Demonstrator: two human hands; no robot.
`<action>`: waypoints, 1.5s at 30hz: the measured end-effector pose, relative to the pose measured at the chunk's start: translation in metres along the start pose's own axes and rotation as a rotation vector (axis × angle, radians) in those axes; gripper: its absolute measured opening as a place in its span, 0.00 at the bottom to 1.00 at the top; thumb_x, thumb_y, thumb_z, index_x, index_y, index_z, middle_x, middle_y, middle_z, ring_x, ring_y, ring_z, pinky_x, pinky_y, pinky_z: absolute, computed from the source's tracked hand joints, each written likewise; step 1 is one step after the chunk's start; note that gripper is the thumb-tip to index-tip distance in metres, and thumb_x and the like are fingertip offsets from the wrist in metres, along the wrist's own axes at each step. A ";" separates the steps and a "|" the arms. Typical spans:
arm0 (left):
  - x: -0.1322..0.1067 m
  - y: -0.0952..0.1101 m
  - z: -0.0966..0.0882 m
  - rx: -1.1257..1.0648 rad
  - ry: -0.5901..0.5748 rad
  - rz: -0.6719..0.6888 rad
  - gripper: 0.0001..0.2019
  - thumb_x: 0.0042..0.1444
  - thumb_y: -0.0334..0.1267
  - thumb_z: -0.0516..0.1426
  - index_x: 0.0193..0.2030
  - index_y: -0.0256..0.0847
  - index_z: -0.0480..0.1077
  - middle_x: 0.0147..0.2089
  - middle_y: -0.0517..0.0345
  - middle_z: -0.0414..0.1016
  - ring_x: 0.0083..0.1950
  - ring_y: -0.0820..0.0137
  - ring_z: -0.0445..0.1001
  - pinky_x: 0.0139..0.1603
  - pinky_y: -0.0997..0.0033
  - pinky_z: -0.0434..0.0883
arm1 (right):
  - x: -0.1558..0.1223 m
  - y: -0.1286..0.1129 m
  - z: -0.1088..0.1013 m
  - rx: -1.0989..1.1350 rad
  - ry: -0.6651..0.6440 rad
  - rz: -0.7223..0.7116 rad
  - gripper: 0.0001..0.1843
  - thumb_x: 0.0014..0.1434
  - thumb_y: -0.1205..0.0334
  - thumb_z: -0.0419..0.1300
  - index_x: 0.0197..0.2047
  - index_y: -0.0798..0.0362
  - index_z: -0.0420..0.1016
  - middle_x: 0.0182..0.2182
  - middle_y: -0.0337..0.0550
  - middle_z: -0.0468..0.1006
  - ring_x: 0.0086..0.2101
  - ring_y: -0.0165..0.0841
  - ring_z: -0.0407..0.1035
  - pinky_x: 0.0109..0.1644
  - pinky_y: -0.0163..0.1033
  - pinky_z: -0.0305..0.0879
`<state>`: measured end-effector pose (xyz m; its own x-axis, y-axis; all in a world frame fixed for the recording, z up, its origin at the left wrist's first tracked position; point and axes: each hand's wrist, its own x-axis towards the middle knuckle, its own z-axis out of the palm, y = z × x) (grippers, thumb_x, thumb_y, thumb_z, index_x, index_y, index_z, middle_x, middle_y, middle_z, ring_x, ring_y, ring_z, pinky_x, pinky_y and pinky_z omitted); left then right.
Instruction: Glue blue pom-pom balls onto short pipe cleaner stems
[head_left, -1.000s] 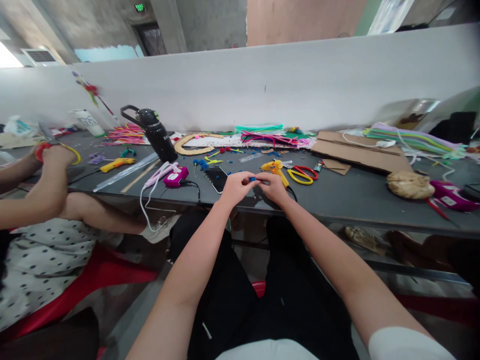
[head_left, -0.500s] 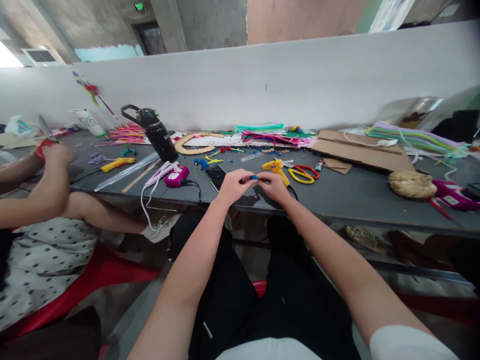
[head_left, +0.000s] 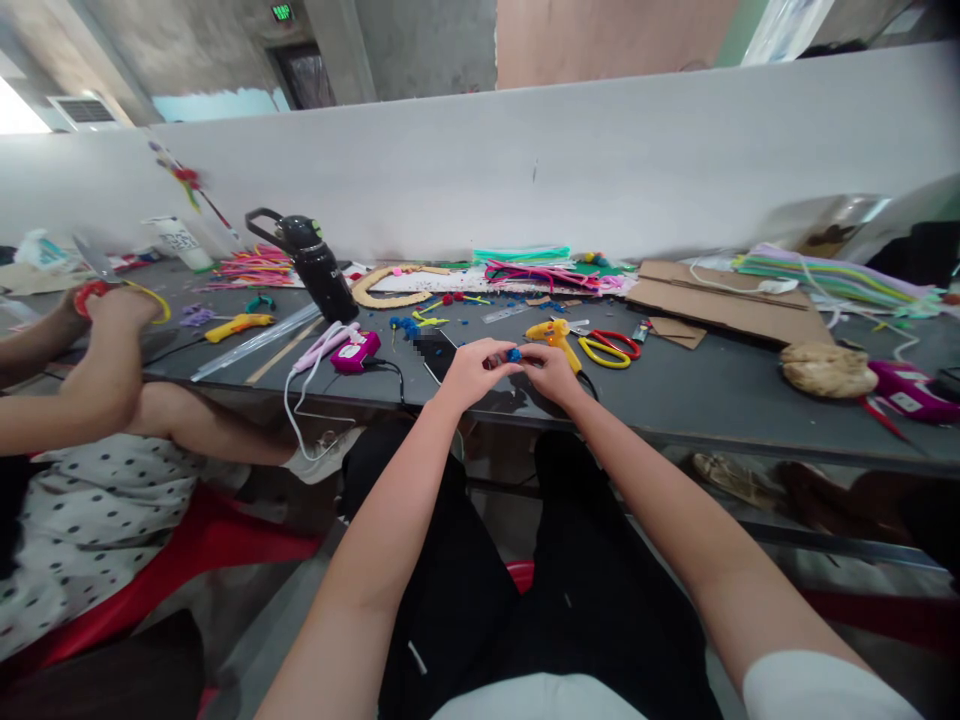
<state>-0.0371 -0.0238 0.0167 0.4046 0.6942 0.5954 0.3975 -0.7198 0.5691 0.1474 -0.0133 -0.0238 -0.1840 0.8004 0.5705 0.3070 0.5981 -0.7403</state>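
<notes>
My left hand (head_left: 470, 371) and my right hand (head_left: 550, 370) meet over the near edge of the dark table (head_left: 675, 390). Both pinch a small blue fuzzy piece (head_left: 514, 354) between the fingertips; a bit of red shows at the left fingers. Just behind my right hand lie a yellow glue gun (head_left: 549, 334) and scissors with red and yellow handles (head_left: 609, 347). A phone (head_left: 435, 355) lies behind my left hand.
A black bottle (head_left: 319, 265), a pink tool with a white cord (head_left: 354, 352), piles of coloured pipe cleaners (head_left: 540, 272) and cardboard sheets (head_left: 720, 300) sit on the table. A person at the left holds red-handled scissors (head_left: 90, 290). A brown bundle (head_left: 823, 369) lies at the right.
My hands stay together on the blue piece with small finger shifts. The person at the left has moved the hand with the scissors slightly.
</notes>
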 end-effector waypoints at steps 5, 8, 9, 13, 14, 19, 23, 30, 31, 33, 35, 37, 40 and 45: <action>0.000 0.001 -0.002 0.019 -0.013 0.008 0.13 0.57 0.44 0.60 0.44 0.40 0.78 0.33 0.56 0.77 0.29 0.74 0.69 0.35 0.73 0.68 | 0.000 -0.002 0.000 0.015 0.006 0.005 0.11 0.53 0.64 0.59 0.37 0.53 0.82 0.36 0.44 0.83 0.37 0.37 0.75 0.44 0.41 0.70; 0.000 0.000 -0.001 0.025 0.001 0.006 0.12 0.58 0.45 0.60 0.42 0.40 0.78 0.33 0.55 0.78 0.29 0.74 0.69 0.34 0.72 0.68 | 0.000 -0.003 0.001 0.005 0.006 0.009 0.11 0.54 0.63 0.59 0.38 0.52 0.82 0.36 0.44 0.83 0.36 0.38 0.75 0.44 0.42 0.71; 0.000 0.000 -0.001 0.026 0.007 0.008 0.12 0.58 0.45 0.60 0.42 0.40 0.78 0.33 0.55 0.78 0.29 0.74 0.69 0.34 0.72 0.68 | 0.000 -0.003 0.001 -0.002 0.006 0.011 0.11 0.54 0.63 0.59 0.38 0.52 0.82 0.35 0.44 0.83 0.36 0.37 0.75 0.43 0.42 0.71; 0.000 -0.001 0.000 0.023 0.026 0.021 0.12 0.58 0.45 0.59 0.41 0.41 0.79 0.33 0.55 0.78 0.29 0.74 0.69 0.33 0.72 0.67 | 0.000 -0.002 0.001 -0.020 0.004 0.007 0.11 0.55 0.63 0.58 0.38 0.53 0.82 0.34 0.44 0.82 0.35 0.36 0.74 0.42 0.40 0.70; 0.000 -0.002 0.000 0.020 0.027 0.023 0.12 0.58 0.45 0.59 0.42 0.41 0.79 0.33 0.55 0.79 0.29 0.74 0.70 0.33 0.72 0.67 | 0.000 -0.001 0.001 -0.022 0.005 0.001 0.11 0.55 0.63 0.58 0.38 0.54 0.82 0.34 0.44 0.82 0.35 0.36 0.74 0.42 0.40 0.69; 0.000 -0.002 0.000 0.011 0.026 0.024 0.13 0.60 0.45 0.58 0.42 0.40 0.78 0.32 0.55 0.78 0.29 0.73 0.70 0.33 0.72 0.67 | 0.000 0.000 0.002 0.000 0.008 0.008 0.11 0.56 0.62 0.58 0.38 0.53 0.81 0.35 0.44 0.82 0.35 0.36 0.74 0.42 0.39 0.69; 0.000 0.000 0.001 -0.003 0.011 0.006 0.14 0.59 0.46 0.59 0.45 0.39 0.77 0.34 0.54 0.78 0.28 0.74 0.69 0.34 0.73 0.68 | 0.001 -0.003 0.002 0.019 0.012 0.025 0.10 0.54 0.61 0.59 0.37 0.53 0.82 0.35 0.44 0.82 0.36 0.37 0.74 0.43 0.40 0.70; -0.001 0.003 0.001 0.039 -0.013 -0.054 0.21 0.53 0.46 0.63 0.52 0.39 0.74 0.35 0.56 0.78 0.27 0.75 0.68 0.33 0.74 0.69 | 0.001 -0.002 0.002 0.037 -0.018 0.030 0.11 0.52 0.64 0.61 0.37 0.54 0.82 0.35 0.46 0.83 0.36 0.37 0.75 0.45 0.41 0.71; -0.001 0.003 0.001 0.054 -0.011 -0.048 0.20 0.54 0.45 0.63 0.51 0.39 0.74 0.35 0.56 0.78 0.27 0.75 0.68 0.34 0.74 0.69 | 0.001 -0.002 0.002 0.021 -0.020 0.021 0.11 0.52 0.64 0.61 0.38 0.54 0.82 0.35 0.46 0.82 0.36 0.37 0.75 0.45 0.41 0.70; -0.001 0.003 0.001 0.074 -0.008 -0.027 0.16 0.55 0.44 0.61 0.48 0.39 0.76 0.36 0.55 0.78 0.28 0.75 0.69 0.35 0.74 0.69 | 0.001 -0.001 0.002 -0.013 -0.020 -0.001 0.11 0.53 0.64 0.60 0.37 0.54 0.82 0.35 0.46 0.82 0.36 0.38 0.75 0.44 0.41 0.70; -0.001 0.003 0.002 0.078 -0.005 -0.012 0.13 0.57 0.43 0.60 0.44 0.38 0.76 0.36 0.55 0.79 0.28 0.75 0.68 0.34 0.74 0.68 | 0.001 0.000 0.003 -0.036 -0.013 -0.013 0.11 0.54 0.64 0.58 0.37 0.54 0.82 0.35 0.45 0.82 0.36 0.37 0.74 0.43 0.41 0.70; -0.001 0.003 0.002 0.067 -0.007 -0.010 0.12 0.58 0.43 0.59 0.43 0.38 0.76 0.34 0.56 0.78 0.28 0.75 0.68 0.34 0.74 0.67 | 0.000 0.000 0.003 -0.043 -0.008 -0.007 0.11 0.55 0.63 0.58 0.37 0.54 0.82 0.34 0.45 0.82 0.35 0.37 0.74 0.42 0.40 0.70; -0.001 0.001 0.002 0.042 -0.016 -0.031 0.11 0.58 0.43 0.59 0.41 0.38 0.76 0.28 0.59 0.75 0.26 0.75 0.67 0.32 0.75 0.65 | 0.000 -0.001 0.004 -0.042 -0.007 0.006 0.11 0.55 0.62 0.59 0.38 0.54 0.82 0.34 0.45 0.82 0.34 0.36 0.74 0.41 0.39 0.70; -0.001 0.001 0.002 0.032 -0.010 -0.051 0.13 0.59 0.46 0.58 0.39 0.38 0.75 0.24 0.61 0.71 0.25 0.76 0.66 0.30 0.75 0.64 | 0.000 -0.001 0.003 -0.040 -0.005 -0.001 0.11 0.55 0.63 0.59 0.39 0.55 0.82 0.34 0.45 0.82 0.34 0.36 0.74 0.40 0.39 0.69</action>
<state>-0.0352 -0.0253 0.0154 0.3911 0.7300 0.5605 0.4439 -0.6831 0.5800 0.1443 -0.0142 -0.0239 -0.1886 0.8003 0.5691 0.3435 0.5967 -0.7252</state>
